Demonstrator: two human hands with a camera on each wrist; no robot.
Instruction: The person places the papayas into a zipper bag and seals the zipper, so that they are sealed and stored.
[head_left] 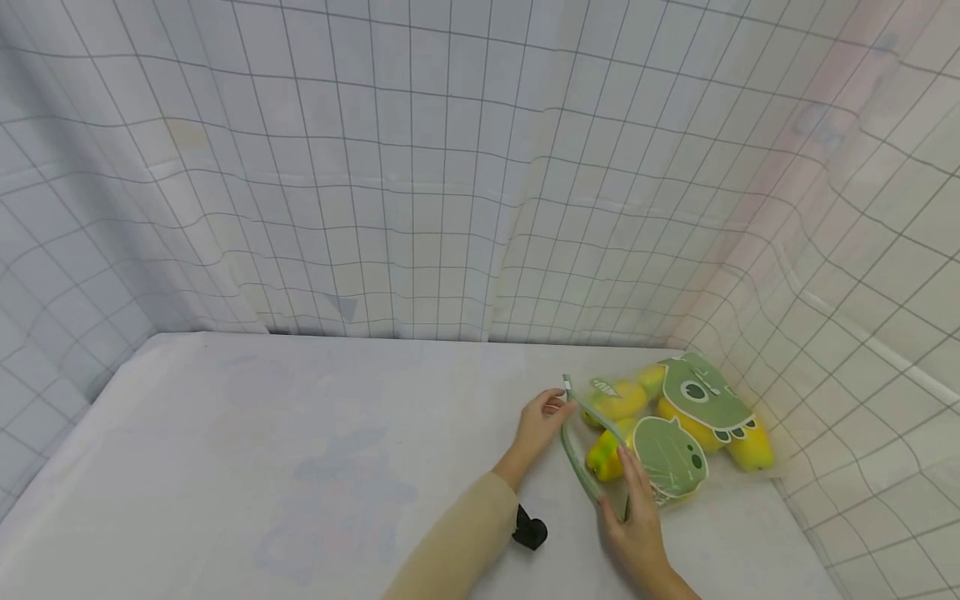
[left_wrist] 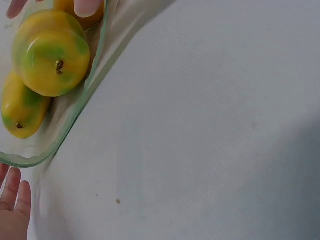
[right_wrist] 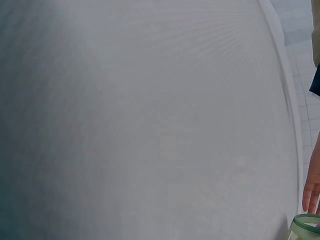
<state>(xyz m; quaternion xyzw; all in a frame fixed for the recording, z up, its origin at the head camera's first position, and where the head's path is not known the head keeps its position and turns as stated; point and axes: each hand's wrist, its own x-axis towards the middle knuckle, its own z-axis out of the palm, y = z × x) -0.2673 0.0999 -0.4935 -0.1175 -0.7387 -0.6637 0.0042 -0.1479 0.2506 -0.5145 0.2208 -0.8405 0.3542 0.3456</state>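
Observation:
A clear zip bag with green cartoon faces lies on the right of the table, its green-edged mouth facing left and gaping. Inside are several yellow fruits with green patches, mango-like; in the left wrist view a fruit shows its brown stem end. My left hand is at the far end of the mouth, thumb and fingers spread apart; whether they touch the rim is unclear. At the near end, my right hand rests against the bag with straight fingers, thumb by the rim.
A black device shows beside the left sleeve. The white-covered table stretches left of the bag. Grid-patterned curtains hang behind and at both sides, close to the bag's right end.

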